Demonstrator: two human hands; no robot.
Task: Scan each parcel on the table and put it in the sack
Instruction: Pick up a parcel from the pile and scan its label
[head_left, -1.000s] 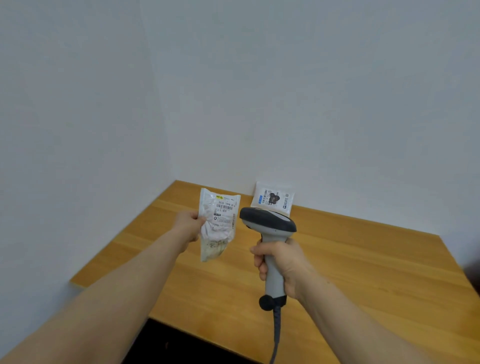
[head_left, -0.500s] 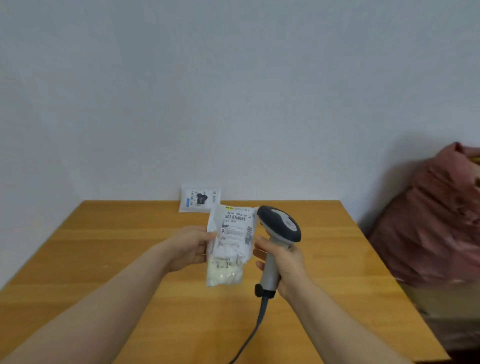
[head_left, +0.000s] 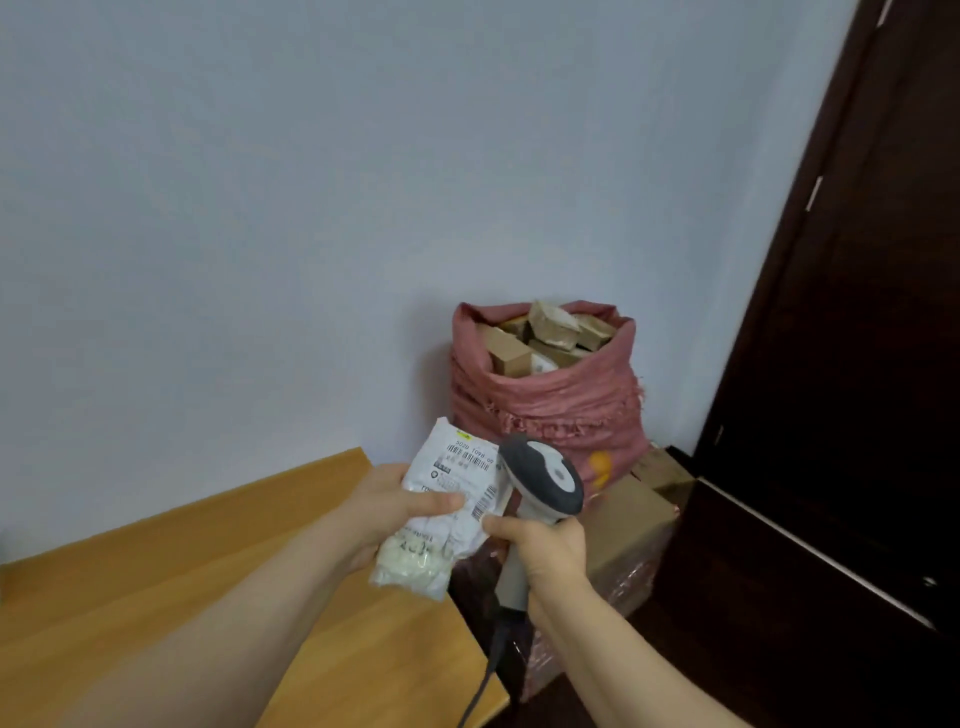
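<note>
My left hand (head_left: 400, 512) grips a white plastic parcel (head_left: 447, 499) with a barcode label, holding it upright past the table's right edge. My right hand (head_left: 545, 551) holds the grey barcode scanner (head_left: 540, 480) by its handle, its head right beside the parcel's label; its thumb touches the parcel's edge. The red woven sack (head_left: 550, 400) stands open behind them against the wall, filled with several brown cardboard parcels.
The wooden table (head_left: 218, 597) fills the lower left. A cardboard box (head_left: 631, 512) sits under the sack. A dark wooden door (head_left: 857, 364) stands at the right. The scanner's cable (head_left: 480, 691) hangs down by the table corner.
The view has swung right from the table to the sack. Both hands carried the parcel and scanner rightward past the table's edge; the other parcel at the wall is out of view.
</note>
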